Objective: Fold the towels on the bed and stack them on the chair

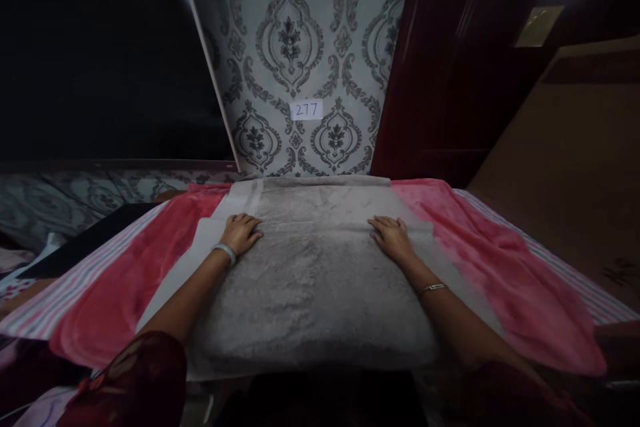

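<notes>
A thin, whitish see-through sheet [190,273] covers a grey, plush-looking folded cloth [310,293] in front of me. One edge of the sheet runs across it at the height of my fingers, and a second layer shows beyond. My left hand [241,233] rests flat on the left side of the sheet, thumb apart from the fingers. On the right side, my right hand [391,237] lies palm down with its fingers spread. Both hands press on the covering; I see nothing gripped in either. Beneath lies a pink blanket [500,260], showing on both sides.
A striped cloth [95,267] sticks out under the blanket. Behind stands a patterned wall [290,40] bearing a paper marked 277 [307,109]. A large dark screen [100,67] is at left; a dark red panel [445,80] and a cardboard box [575,167] are at right.
</notes>
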### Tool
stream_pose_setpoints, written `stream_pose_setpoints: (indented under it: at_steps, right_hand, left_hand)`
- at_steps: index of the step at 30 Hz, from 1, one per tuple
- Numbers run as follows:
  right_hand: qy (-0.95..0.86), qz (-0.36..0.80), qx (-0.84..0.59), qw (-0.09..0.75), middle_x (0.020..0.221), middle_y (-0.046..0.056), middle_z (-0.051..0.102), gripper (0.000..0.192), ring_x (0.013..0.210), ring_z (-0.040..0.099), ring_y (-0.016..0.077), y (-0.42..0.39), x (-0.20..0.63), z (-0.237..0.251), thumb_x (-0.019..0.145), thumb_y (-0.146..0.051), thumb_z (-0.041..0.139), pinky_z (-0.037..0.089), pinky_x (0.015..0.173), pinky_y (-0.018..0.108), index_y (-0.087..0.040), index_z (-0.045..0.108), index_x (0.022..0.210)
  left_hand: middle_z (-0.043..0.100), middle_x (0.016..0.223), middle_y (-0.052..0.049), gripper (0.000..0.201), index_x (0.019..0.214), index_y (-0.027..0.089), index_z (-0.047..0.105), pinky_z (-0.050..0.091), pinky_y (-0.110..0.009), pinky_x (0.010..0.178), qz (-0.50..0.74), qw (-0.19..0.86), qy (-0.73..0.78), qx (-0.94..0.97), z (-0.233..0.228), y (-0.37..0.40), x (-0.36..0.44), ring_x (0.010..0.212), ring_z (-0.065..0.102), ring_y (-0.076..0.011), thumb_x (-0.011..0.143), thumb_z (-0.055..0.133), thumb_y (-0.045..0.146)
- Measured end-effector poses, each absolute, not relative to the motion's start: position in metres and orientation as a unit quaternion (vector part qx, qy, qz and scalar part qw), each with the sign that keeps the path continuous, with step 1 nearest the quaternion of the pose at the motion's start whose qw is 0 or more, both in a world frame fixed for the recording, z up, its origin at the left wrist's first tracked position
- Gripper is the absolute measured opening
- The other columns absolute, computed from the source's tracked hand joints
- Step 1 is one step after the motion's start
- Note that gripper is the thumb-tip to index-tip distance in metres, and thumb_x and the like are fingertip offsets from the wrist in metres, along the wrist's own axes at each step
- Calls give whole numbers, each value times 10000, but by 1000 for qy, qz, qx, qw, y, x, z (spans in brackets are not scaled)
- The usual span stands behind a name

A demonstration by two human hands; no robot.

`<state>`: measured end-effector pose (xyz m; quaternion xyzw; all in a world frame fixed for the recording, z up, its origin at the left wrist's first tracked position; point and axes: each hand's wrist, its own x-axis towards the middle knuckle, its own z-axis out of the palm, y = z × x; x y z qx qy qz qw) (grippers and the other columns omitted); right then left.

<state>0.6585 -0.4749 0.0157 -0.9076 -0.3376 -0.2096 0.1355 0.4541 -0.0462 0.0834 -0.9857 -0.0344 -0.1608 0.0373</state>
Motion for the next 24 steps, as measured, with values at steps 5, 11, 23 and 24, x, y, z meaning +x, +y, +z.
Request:
stream_pose_setpoints:
  at_steps: [5,11,23,24]
  right_hand:
    - [-326,-296,-888,133,1355,128,613,380,1219,509,276,-475,649,16,906,-199,551,307,1067,480,-203,648,1273]
    - [-282,-281,-906,142,1236,109,684,294,1148,525,283,-476,649,13,916,-201,526,342,963,447,-233,729,1127]
    - [-257,-279,-913,154,1195,96,704,318,1134,527,263,-480,651,7,920,-186,490,315,959,434,-229,729,1124]
    - [-256,-285,-910,156,1202,106,699,324,1143,520,273,-481,650,7,918,-186,492,318,960,441,-219,721,1144]
  left_hand:
    - [646,1285,-167,481,1294,171,622,354,-504,1040,-219,45,-41,-974,69,-45,450,1194,561,-335,873,589,400]
    - [725,1141,-124,322,1133,220,715,301,-550,1095,-209,24,-59,-976,57,-45,449,1154,595,-315,911,521,351]
    - [728,1146,-118,314,1133,224,708,273,-555,1148,-232,0,-103,-967,47,-44,445,1140,616,-303,924,489,307]
    - [722,1161,-117,319,1157,225,696,274,-551,1149,-236,-1,-108,-966,48,-45,444,1143,612,-299,922,496,303]
